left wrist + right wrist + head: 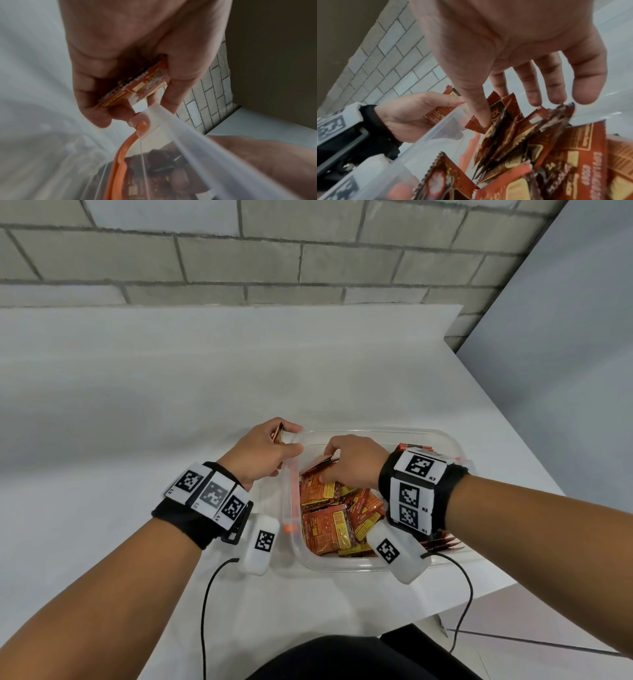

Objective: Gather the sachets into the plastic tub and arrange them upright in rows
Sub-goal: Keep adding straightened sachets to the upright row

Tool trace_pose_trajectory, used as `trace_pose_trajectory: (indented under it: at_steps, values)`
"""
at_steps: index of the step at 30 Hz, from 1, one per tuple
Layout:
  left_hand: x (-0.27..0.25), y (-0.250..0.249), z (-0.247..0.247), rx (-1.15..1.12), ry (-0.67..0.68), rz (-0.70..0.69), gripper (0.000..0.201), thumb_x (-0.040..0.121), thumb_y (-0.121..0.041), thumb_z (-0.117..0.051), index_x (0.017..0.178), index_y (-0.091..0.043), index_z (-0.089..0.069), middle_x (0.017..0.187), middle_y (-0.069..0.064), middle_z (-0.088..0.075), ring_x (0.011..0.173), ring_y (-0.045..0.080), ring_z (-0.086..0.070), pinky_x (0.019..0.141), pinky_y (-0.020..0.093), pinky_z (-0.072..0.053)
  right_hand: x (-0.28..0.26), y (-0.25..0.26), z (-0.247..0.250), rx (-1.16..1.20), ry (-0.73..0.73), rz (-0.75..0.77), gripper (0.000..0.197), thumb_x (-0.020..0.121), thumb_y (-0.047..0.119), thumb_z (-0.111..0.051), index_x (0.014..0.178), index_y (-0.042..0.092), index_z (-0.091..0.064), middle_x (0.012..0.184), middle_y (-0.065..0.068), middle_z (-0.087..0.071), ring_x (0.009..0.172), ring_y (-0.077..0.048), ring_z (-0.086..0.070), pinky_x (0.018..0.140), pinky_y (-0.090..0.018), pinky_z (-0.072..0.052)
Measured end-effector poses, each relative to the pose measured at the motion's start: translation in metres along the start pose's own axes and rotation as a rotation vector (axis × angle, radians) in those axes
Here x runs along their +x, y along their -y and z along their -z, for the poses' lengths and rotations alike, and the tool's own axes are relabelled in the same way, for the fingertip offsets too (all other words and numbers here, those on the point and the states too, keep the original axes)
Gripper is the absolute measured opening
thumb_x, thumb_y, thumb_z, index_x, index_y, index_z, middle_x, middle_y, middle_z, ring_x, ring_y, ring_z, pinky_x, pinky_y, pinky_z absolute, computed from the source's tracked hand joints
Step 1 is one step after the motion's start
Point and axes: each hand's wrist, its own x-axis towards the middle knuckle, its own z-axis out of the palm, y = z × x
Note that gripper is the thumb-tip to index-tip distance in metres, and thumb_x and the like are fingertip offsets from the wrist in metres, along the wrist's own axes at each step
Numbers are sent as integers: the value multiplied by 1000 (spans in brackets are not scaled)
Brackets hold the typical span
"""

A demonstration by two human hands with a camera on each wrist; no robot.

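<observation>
A clear plastic tub (342,568) stands on the white table, close in front of me. Red and orange sachets (329,522) lie heaped flat inside it. More sachets stand on edge (414,447) along its right side, partly hidden by my right wrist. My left hand (284,440) is at the tub's far left corner and grips a small stack of sachets (135,86) between thumb and fingers. My right hand (329,463) reaches into the far part of the tub. Its thumb and fingertips (536,100) pinch a fanned bunch of sachets (510,129) by the top edges.
An orange latch (120,162) runs along the tub's left wall. The table's right edge (513,440) passes close to the tub. A grey brick wall (308,258) rises behind the table. Black cables (205,611) hang from both wrist units towards my lap.
</observation>
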Motion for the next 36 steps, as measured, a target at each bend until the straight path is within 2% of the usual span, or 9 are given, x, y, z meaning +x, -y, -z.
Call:
trace_pose_trajectory:
  at_steps: [4,7,10,12,15,19,27,29,36]
  values:
    - [0,0,-1,2,-8,1,25,90,-17,-65,112,-26,-61,68,-3,-44,72,18,-49,65,29,-44,-1,0,1,-156,14,7,41,85,36,-63,123,22,-55,120,-6,-55,114,-25,-49,95,-33,-38]
    - [0,1,-1,6,-6,0,24,90,-18,-65,112,-27,-60,69,-3,-44,69,16,-49,64,28,-44,-3,1,6,18,65,-49,33,86,37,-58,114,19,-60,107,-2,-61,98,-21,-59,84,-33,-47]
    - [1,2,-1,16,-5,3,25,90,-19,-65,113,-27,-60,74,1,-46,73,17,-50,64,28,-45,-1,3,10,180,114,-127,37,93,43,-46,103,11,-60,86,-5,-57,73,-20,-52,62,-28,-41]
    - [1,1,-1,19,-3,10,24,90,-20,-65,112,-28,-60,78,2,-48,74,18,-51,65,29,-45,1,2,9,203,129,-172,43,94,48,-45,104,9,-61,92,-8,-62,70,-21,-56,63,-29,-49]
    - [0,1,-1,22,0,13,24,91,-20,-64,113,-28,-59,75,0,-47,71,17,-49,66,29,-45,5,3,3,260,168,-218,33,93,33,-58,109,5,-61,108,-15,-67,73,-24,-64,76,-38,-57]
    - [-1,0,-2,33,-5,10,24,91,-21,-64,114,-29,-59,75,0,-47,75,19,-51,66,29,-46,7,6,1,359,177,-273,36,87,18,-69,115,0,-55,89,-16,-61,63,-22,-60,73,-36,-57]
    - [-1,0,-2,40,-4,12,24,91,-20,-63,114,-29,-58,76,1,-48,78,20,-52,66,29,-47,5,7,-4,659,237,-308,41,83,-2,-67,121,0,-51,121,-17,-57,95,-29,-62,81,-36,-55]
    - [-1,0,-2,38,-2,15,25,91,-20,-63,114,-28,-58,78,2,-49,78,20,-52,66,29,-47,6,5,-7,672,221,-293,43,82,-3,-68,121,0,-52,119,-15,-55,86,-23,-60,76,-33,-55]
    - [0,2,-1,24,0,22,24,91,-21,-65,112,-31,-59,78,2,-49,78,20,-53,67,29,-48,2,-1,-6,710,182,-251,19,82,-5,-62,94,8,-56,107,-12,-57,90,-22,-57,57,-28,-49]
